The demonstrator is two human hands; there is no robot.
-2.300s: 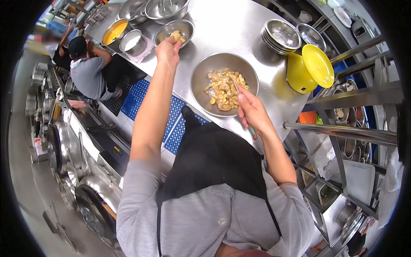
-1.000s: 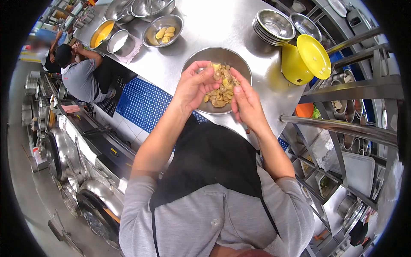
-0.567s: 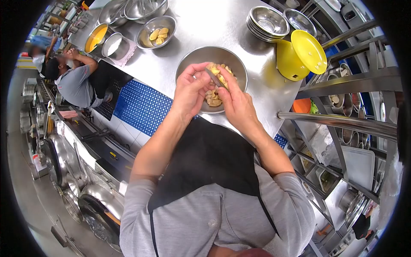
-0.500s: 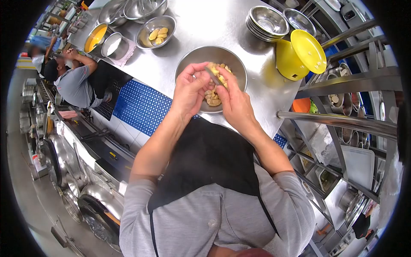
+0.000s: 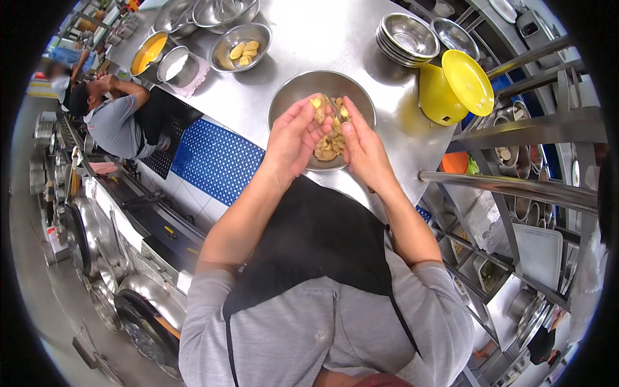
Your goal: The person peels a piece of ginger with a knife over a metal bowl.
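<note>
Left hand point(image 5: 293, 138): fingers pinching a knobby tan-and-yellow root piece point(image 5: 318, 109), raised over the large round steel mixing bowl point(image 5: 284, 95). Right hand point(image 5: 367, 151): fingers curled around a thin metal blade point(image 5: 335, 108), beside the piece; contact between them cannot be told. Brown-tan pieces point(image 5: 329, 149) lie inside the mixing bowl. Relative to that bowl: small steel bowl point(image 5: 222, 59) holding smooth yellow pieces point(image 5: 244, 50), between 10 and 11 o'clock; stacked steel bowls point(image 5: 387, 46), between 1 and 2; yellow plastic container point(image 5: 435, 97), between 2 and 3.
</note>
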